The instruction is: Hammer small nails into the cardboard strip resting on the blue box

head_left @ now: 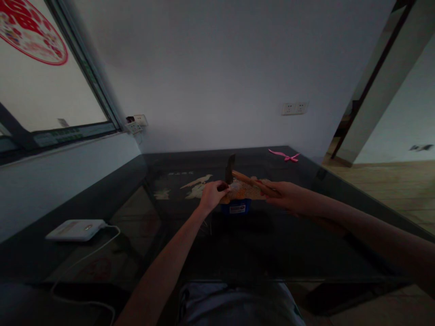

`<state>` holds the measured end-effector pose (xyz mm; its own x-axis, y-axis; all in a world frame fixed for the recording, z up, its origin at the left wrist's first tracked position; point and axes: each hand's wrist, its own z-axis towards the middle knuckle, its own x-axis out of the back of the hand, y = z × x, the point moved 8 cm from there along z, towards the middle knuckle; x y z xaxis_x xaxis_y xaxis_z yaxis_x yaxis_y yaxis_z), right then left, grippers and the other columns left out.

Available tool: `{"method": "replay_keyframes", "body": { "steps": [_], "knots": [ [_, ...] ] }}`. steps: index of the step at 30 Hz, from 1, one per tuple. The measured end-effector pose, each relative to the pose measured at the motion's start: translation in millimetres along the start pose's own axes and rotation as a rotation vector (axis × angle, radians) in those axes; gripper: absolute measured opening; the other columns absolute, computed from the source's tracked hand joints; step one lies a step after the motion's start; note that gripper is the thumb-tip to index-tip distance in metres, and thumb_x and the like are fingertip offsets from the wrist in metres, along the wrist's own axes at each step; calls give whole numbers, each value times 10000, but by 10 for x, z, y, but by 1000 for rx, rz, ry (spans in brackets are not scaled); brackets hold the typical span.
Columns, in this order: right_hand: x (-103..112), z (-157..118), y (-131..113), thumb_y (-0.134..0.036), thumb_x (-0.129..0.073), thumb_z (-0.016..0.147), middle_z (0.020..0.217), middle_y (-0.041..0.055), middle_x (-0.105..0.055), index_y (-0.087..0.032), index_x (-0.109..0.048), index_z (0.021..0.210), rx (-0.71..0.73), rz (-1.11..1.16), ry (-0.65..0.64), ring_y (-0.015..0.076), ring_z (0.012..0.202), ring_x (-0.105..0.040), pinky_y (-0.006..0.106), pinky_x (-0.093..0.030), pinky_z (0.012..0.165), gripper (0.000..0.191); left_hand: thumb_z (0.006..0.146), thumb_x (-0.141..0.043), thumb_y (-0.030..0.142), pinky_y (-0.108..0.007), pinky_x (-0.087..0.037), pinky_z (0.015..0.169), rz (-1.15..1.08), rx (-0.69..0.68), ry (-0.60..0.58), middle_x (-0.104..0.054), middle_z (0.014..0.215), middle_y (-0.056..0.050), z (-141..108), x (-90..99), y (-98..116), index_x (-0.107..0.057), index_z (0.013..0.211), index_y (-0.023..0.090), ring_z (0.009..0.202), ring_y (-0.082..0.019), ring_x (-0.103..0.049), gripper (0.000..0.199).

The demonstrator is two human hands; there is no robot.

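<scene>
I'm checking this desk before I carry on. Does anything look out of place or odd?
Only one thing stands out: a pink ribbon lies loose near the far right corner of the dark glass table, away from the work. The right hand holds the hammer over a wood piece, which the left hand steadies.

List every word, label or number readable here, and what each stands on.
None can be read.
Red round window sticker: characters cut off and blurred.
White label on the blue container: too small.
Pale marks on the dark table: blurred.
Strip along the window sill: illegible.
</scene>
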<state>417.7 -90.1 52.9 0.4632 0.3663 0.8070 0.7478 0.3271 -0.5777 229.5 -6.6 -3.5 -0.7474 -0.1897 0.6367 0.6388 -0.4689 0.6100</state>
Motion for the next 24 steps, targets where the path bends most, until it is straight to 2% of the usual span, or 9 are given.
{"method": "replay_keyframes", "body": {
  "steps": [5,10,17,21,24],
  "knots": [
    [78,4,-14,-285,-456,842,580,-52,-445,-136,-487,1000,20,2,70,58,326,-423,185,-360,301,220,727,-661,228,-247,-465,660,-24,14,-9,-697,774,-50,5,-17,15,-683,799,143,713,-163,-637,113],
    [-23,2,17,-228,-472,819,624,-35,-473,-129,-469,1102,-9,-6,-1,66,361,-459,181,-381,307,300,737,-650,245,-256,-463,652,-1,9,-2,-697,770,-49,5,-10,10,-692,799,153,718,-174,-640,120],
    [-4,4,95,-291,-465,842,586,-47,-462,-151,-438,1226,25,64,53,65,343,-443,172,-359,302,410,732,-657,221,-250,-466,671,-41,19,16,-705,789,-47,-3,20,47,-694,798,154,734,-169,-647,101],
    [-52,-28,106,-210,-496,804,624,-31,-498,-136,-406,1276,5,51,34,70,373,-460,172,-369,318,486,730,-657,232,-254,-471,649,-21,43,8,-705,774,-39,-4,26,65,-698,790,165,730,-177,-648,99],
    [-83,-52,94,-184,-486,797,635,-29,-509,-145,-432,1250,6,72,35,66,376,-463,169,-371,325,458,727,-658,245,-260,-477,648,-30,44,14,-702,767,-42,-7,33,68,-697,786,161,722,-179,-648,110]
  ]
}}
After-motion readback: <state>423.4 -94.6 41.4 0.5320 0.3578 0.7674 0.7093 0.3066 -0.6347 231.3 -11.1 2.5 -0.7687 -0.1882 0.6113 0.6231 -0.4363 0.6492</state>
